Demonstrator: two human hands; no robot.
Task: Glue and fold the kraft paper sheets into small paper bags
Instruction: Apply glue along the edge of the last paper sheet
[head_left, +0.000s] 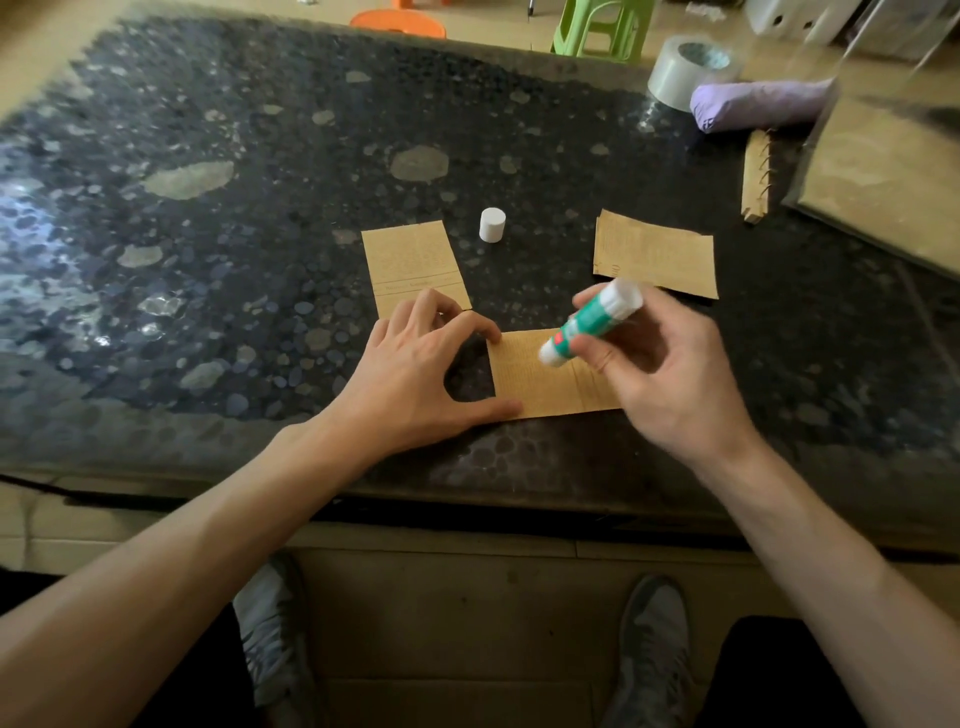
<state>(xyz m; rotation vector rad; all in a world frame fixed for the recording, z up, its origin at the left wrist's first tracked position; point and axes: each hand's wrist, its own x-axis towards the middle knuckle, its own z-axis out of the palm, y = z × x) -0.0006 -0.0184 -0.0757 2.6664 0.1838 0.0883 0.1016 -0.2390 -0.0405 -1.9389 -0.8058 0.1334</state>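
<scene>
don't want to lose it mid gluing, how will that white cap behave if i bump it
The white cap stands on its flat end, so a light bump would probably slide it across the glossy table rather than tip it. Small and plastic-looking, it is likely light. Knocked onto its round side, it could roll.

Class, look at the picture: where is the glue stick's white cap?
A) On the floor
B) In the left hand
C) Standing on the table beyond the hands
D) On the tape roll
C: the cap stands on the table, apart from the glue stick held in the right hand.
</scene>
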